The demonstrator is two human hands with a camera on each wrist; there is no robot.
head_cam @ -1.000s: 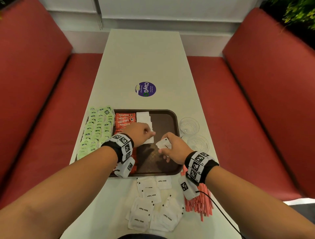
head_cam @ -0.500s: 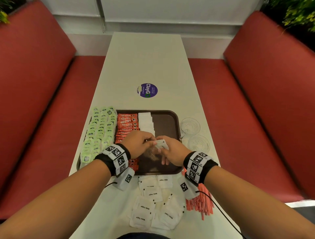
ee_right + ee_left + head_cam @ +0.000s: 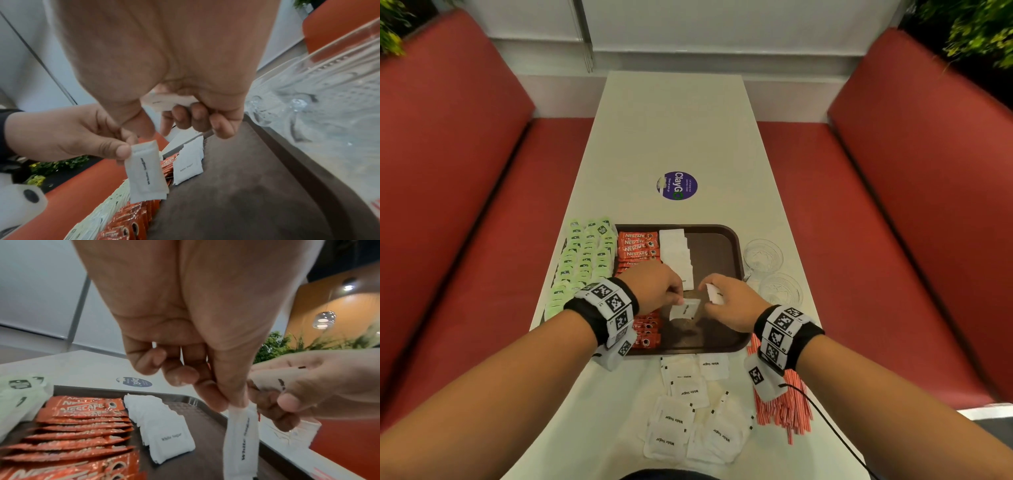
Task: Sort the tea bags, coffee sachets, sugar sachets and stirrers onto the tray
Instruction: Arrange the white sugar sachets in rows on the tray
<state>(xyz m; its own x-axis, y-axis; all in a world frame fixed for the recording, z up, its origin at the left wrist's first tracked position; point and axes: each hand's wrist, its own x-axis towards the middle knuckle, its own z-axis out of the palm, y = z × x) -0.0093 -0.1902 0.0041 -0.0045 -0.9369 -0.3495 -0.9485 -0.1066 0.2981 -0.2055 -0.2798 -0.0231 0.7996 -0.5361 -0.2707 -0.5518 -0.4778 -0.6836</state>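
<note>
Red booth seats either side of pale desk (image 3: 674, 130). Head view: brown tray (image 3: 722, 246) holding coffee sachets (image 3: 637, 245) and sugar row (image 3: 676, 253); tea bags (image 3: 585, 257) along its left edge; loose sugar pile (image 3: 688, 411) and stirrers (image 3: 787, 407) near, off tray.

Left wrist view: left hand (image 3: 185, 321) pinching sugar sachet (image 3: 241, 439) by top edge, hanging above tray.

Right wrist view: right hand (image 3: 174, 65) curled round spare sachets (image 3: 168, 101).

Step judged: sugar sorting. Next: lay sachet overlapping row's near end.
</note>
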